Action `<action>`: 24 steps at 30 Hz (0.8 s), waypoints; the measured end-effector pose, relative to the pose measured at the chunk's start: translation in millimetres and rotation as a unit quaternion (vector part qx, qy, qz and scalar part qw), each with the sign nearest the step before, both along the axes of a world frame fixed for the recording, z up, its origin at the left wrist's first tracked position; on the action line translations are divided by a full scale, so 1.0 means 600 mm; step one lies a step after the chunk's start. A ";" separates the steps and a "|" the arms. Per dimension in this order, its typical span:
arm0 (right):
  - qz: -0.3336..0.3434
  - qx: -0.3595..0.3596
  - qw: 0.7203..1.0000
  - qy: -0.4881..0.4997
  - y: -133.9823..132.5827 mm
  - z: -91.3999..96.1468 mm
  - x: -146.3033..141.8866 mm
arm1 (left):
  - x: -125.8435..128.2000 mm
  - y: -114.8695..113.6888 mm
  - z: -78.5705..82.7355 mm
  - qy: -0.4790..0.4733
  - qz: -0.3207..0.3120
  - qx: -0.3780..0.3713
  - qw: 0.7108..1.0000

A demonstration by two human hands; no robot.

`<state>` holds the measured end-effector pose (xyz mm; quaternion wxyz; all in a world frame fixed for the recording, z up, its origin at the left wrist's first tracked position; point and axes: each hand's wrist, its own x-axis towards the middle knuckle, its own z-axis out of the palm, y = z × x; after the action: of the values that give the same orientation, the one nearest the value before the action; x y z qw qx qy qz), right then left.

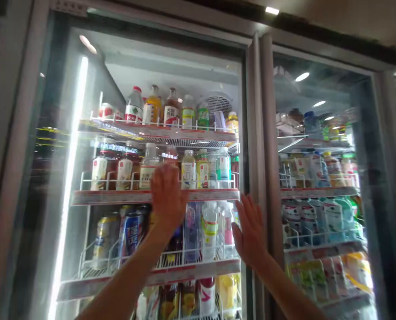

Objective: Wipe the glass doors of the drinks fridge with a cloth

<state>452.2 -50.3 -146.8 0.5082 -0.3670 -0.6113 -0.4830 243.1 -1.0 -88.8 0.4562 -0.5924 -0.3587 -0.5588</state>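
My left hand [167, 195] is raised in front of the middle shelf [114, 197] of a lit drinks fridge, slightly blurred, its fingers stretched upward and nothing visible in it. It covers part of the row of bottles there. Lower and to the right, my right hand [251, 231] is stretched out flat beside the door frame [258, 133], also holding nothing. Whether either palm touches the glass door [60, 155] I cannot tell. Nearest to my left hand are a pale-labelled bottle [149, 171] and a yellow-labelled bottle [188, 171].
Bottles such as an orange drink bottle [152, 106] line the top shelf. Below the middle shelf stand cans, including a blue can [131, 235], and a clear bottle [209, 233]. A second fridge door [321, 178] with stocked shelves is on the right. Reflections cross the glass.
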 end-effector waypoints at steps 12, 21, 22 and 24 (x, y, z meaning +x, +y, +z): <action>0.001 0.006 1.000 0.012 0.060 0.019 -0.064 | -0.067 -0.003 -0.036 0.139 0.010 0.011 0.990; 0.005 0.020 1.000 0.006 0.076 0.008 -0.068 | -0.119 -0.005 -0.045 0.008 0.027 -0.009 1.000; 0.005 0.023 1.000 0.004 0.073 0.009 -0.066 | -0.112 -0.007 -0.051 0.100 0.019 -0.007 0.995; 0.005 0.025 1.000 -0.004 0.064 0.009 -0.065 | -0.106 -0.007 -0.058 0.217 0.012 -0.001 0.976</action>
<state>413.4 -11.7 -141.7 0.5170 -0.3489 -0.6030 -0.4973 179.4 -5.2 -123.4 0.5290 -0.6956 -0.2589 -0.4115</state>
